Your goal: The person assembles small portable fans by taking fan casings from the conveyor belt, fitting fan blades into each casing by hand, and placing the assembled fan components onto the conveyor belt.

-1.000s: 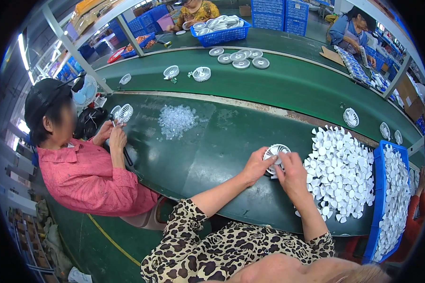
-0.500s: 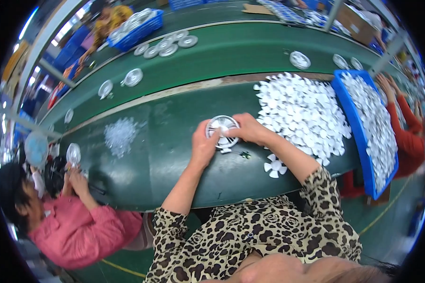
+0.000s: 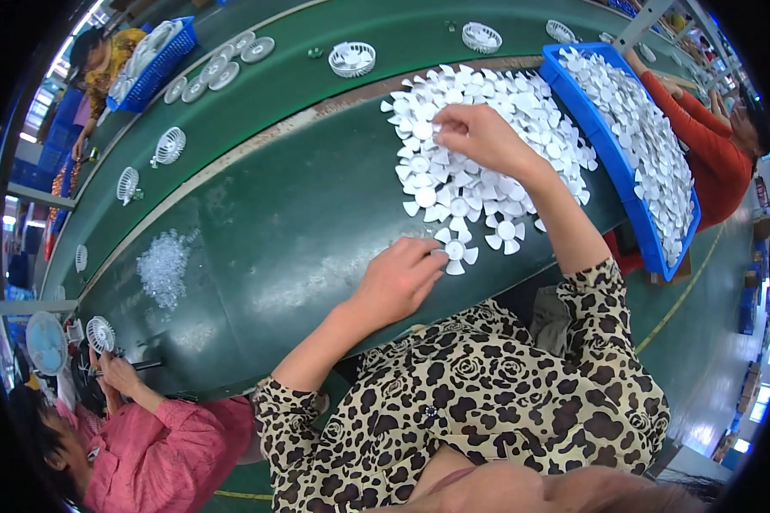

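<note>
White plastic fan blades [image 3: 488,201] lie in a broad heap on the dark green table in front of me. Over the heap's left part is my right hand [image 3: 485,139], its thumb and fingers curled together at the edge of one white blade. Lower down, my left hand [image 3: 399,278] rests low on the tabletop, palm down. Its bent fingertips close on the edge of a single fan blade [image 3: 456,250] near the heap's front edge. Part of the left thumb is hidden. Another loose blade [image 3: 506,232] lies just to the right.
A blue tray [image 3: 631,192] full of blades stands right of the heap. Small clear pieces [image 3: 164,267] lie in a pile at left. Beyond, a green conveyor [image 3: 265,103] carries round white fan housings [image 3: 352,59]. Co-workers sit at left [image 3: 175,457] and right [image 3: 701,137].
Both hands have let go of the round fan housing and come apart. My right hand has moved to the blade heap, my left to a loose blade. The view has turned rightward.
</note>
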A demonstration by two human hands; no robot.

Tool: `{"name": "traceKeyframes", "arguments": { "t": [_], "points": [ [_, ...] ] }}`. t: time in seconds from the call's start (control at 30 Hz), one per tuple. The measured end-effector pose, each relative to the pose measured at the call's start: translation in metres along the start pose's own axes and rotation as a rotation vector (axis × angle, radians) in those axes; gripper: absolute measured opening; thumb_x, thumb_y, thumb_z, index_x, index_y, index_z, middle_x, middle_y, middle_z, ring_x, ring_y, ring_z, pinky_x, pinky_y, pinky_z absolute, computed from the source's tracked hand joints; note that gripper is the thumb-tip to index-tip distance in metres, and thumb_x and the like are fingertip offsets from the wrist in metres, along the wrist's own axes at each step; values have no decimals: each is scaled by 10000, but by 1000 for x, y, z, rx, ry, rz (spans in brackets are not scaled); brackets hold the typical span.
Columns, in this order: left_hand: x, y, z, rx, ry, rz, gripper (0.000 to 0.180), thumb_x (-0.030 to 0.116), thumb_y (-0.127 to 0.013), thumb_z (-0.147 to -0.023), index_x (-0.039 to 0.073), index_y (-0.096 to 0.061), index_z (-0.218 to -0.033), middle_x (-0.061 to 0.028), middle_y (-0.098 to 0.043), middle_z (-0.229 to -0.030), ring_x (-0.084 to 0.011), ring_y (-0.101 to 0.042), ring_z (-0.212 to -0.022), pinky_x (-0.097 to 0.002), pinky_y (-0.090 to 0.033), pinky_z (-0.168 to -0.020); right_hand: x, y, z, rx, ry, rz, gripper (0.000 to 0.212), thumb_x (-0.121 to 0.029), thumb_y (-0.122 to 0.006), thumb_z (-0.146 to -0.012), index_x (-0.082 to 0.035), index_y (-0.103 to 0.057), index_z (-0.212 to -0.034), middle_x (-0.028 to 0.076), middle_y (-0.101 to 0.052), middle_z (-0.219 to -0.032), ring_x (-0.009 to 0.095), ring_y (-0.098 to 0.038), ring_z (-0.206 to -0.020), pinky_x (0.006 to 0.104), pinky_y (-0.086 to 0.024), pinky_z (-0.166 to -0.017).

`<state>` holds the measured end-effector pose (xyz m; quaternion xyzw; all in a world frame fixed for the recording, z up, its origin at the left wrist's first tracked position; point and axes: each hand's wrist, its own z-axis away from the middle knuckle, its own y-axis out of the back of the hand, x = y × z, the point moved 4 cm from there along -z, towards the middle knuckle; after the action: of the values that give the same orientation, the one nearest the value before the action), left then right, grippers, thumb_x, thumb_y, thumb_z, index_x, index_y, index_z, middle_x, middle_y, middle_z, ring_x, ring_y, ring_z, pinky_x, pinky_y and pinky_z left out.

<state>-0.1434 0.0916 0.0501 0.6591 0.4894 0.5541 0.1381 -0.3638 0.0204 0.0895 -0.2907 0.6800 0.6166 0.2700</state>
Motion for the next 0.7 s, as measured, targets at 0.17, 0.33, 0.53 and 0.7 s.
{"name": "traceKeyframes", "arguments": {
  "t": [0.17, 0.33, 0.53, 0.7],
  "points": [
    [-2, -17, 1, -152, -137, -177, 238, 83, -601, -777, 41, -586, -1010, -101, -558, -1139, -279, -522, -1079, -393, -449, -863, -21, -24, 80, -281, 158, 226, 274, -165, -661, -773, -45, -616, -1016, 125, -623, -887, 335, -609, -820, 391, -492, -710],
    [-10, 12, 21, 14, 27, -127, 250, 40, -639, -740, 36, -603, -988, -93, -587, -1088, -265, -562, -1022, -369, -479, -817, -37, -71, 126, -293, 332, 257, 422, -140, -719, -716, -76, -528, -1087, 128, -490, -994, 307, -541, -939, 398, -491, -706],
    [-23, 36, 39, 180, 207, -134, 209, 35, -640, -776, 21, -602, -981, -94, -605, -1020, -284, -579, -895, -355, -493, -743, -39, -120, 123, -228, 377, 257, 318, -178, -714, -751, -35, -533, -968, 131, -477, -887, 316, -572, -796, 410, -481, -610],
    [-32, 69, 50, 274, 360, -104, 240, 92, -637, -821, 23, -590, -1046, -119, -603, -1048, -320, -575, -953, -378, -474, -824, -43, -133, 94, -326, 169, -339, 231, -217, -701, -822, -20, -589, -862, 73, -561, -761, 139, -547, -617, 267, -440, -533]
  ]
}}
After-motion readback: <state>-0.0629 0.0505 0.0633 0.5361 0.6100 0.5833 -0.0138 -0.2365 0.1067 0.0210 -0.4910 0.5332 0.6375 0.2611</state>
